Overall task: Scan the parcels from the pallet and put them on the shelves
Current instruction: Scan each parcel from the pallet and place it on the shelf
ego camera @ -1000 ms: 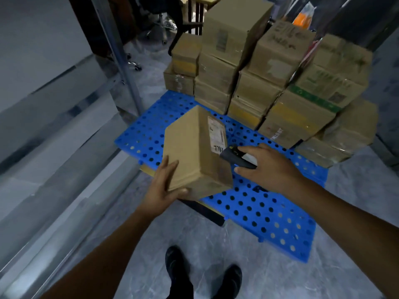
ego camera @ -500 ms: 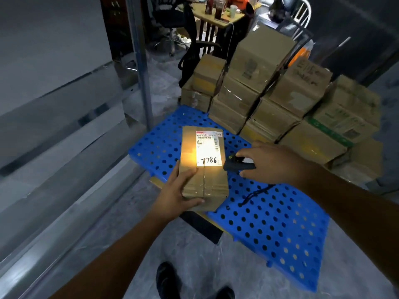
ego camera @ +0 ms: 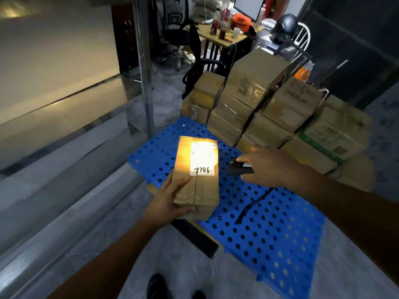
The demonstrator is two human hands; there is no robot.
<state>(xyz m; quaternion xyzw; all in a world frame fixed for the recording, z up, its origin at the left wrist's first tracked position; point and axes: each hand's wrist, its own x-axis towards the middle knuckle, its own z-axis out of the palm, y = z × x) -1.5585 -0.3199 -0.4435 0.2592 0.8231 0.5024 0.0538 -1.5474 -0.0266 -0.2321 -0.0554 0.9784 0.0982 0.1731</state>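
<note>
My left hand (ego camera: 171, 199) grips the near left corner of a brown cardboard parcel (ego camera: 197, 186) and holds it label-up above the blue perforated pallet (ego camera: 265, 231). Its white label (ego camera: 203, 158), marked 7786, glows under a bright yellow light. My right hand (ego camera: 271, 166) holds a black handheld scanner (ego camera: 238, 169) just right of the parcel, its head pointing at the label. A black strap (ego camera: 253, 203) dangles from the scanner. Several more brown parcels (ego camera: 269, 111) are stacked at the pallet's far side.
Metal shelves (ego camera: 64, 130) run along the left, with an upright post (ego camera: 146, 72) near the pallet's far corner. Behind the stack stand a desk (ego camera: 224, 33) with bottles, office chairs and a helmet. My shoes (ego camera: 157, 288) are on the grey floor.
The parcel was turned from tilted on edge to label-up. The scanner's light now falls on the label. The view has lifted, showing more of the room behind.
</note>
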